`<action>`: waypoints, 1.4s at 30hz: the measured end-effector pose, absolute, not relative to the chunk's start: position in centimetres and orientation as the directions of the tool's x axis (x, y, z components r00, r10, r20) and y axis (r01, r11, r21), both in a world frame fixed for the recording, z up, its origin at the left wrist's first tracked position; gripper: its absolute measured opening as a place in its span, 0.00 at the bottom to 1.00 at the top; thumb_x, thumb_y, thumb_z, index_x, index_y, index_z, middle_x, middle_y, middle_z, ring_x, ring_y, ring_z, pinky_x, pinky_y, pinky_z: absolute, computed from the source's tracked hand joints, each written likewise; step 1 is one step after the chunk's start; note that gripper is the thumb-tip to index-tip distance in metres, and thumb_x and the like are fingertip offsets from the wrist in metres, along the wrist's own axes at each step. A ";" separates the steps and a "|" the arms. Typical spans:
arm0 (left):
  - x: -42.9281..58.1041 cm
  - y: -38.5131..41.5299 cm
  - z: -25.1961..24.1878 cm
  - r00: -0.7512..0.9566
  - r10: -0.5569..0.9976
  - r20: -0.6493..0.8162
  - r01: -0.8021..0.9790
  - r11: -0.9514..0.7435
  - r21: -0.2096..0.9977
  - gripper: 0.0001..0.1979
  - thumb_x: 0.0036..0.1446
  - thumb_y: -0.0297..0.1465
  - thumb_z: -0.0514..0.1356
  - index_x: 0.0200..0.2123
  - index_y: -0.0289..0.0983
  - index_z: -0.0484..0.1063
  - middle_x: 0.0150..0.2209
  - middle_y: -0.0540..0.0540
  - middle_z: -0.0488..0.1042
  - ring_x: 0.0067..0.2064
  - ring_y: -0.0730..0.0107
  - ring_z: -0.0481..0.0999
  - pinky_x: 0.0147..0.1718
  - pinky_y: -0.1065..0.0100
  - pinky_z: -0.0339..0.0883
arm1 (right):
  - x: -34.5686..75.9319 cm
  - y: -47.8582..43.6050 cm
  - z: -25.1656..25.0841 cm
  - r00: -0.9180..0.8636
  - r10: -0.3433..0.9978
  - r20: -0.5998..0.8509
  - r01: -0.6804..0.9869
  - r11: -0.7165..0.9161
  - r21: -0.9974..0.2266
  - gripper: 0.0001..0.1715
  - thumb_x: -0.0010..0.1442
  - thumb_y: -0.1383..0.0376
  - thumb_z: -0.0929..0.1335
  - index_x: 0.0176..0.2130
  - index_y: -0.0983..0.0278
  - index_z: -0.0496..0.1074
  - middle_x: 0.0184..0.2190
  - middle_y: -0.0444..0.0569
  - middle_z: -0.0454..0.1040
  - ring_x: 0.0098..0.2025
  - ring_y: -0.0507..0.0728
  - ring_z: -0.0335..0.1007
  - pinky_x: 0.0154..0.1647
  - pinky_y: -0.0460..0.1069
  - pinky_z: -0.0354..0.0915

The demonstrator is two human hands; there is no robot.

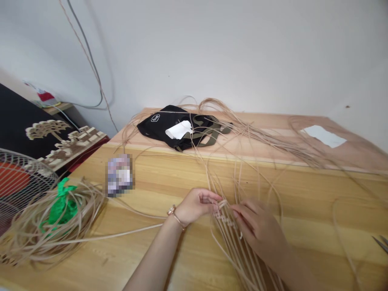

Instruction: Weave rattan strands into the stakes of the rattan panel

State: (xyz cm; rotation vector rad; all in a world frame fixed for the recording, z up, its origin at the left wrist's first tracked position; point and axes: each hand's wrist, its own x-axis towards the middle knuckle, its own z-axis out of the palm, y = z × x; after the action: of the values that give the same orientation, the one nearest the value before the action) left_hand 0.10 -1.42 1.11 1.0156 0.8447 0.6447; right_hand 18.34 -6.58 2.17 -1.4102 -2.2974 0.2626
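Note:
A small piece of rattan weaving [224,219] sits between my hands over the wooden table, with a short woven band across its top part. Long pale strands [242,258] fan out from it toward me, and others stretch away toward the wall. My left hand [195,207] pinches the left edge of the weaving between thumb and fingers. On the other side, my right hand [260,228] is slightly blurred, its thumb and fingers closed at the right edge of the weaving. The exact strand in the right fingers is hidden.
A coil of rattan [91,206] with a green plastic tie [63,204] lies left, beside a fan guard [27,169]. Behind are a black bag [157,129], loose rattan strands [273,143] and a white paper [325,136]. Scissor tips [380,243] show far right.

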 end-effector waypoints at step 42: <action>0.2 -1.0 0.2 0.505 0.814 -0.287 -0.051 0.361 0.931 0.09 0.39 0.27 0.61 0.27 0.29 0.72 0.23 0.50 0.70 0.23 0.82 0.62 0.25 0.77 0.56 | 16.6 -8.2 4.6 -0.438 0.896 0.075 0.743 0.408 -0.531 0.10 0.58 0.65 0.58 0.35 0.60 0.67 0.35 0.47 0.70 0.36 0.53 0.66 0.35 0.48 0.63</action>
State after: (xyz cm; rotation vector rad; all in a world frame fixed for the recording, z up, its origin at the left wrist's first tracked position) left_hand 0.21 -1.03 0.24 1.0590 0.8774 0.6607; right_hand 16.57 -8.23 4.58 -1.4135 -2.3207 0.6103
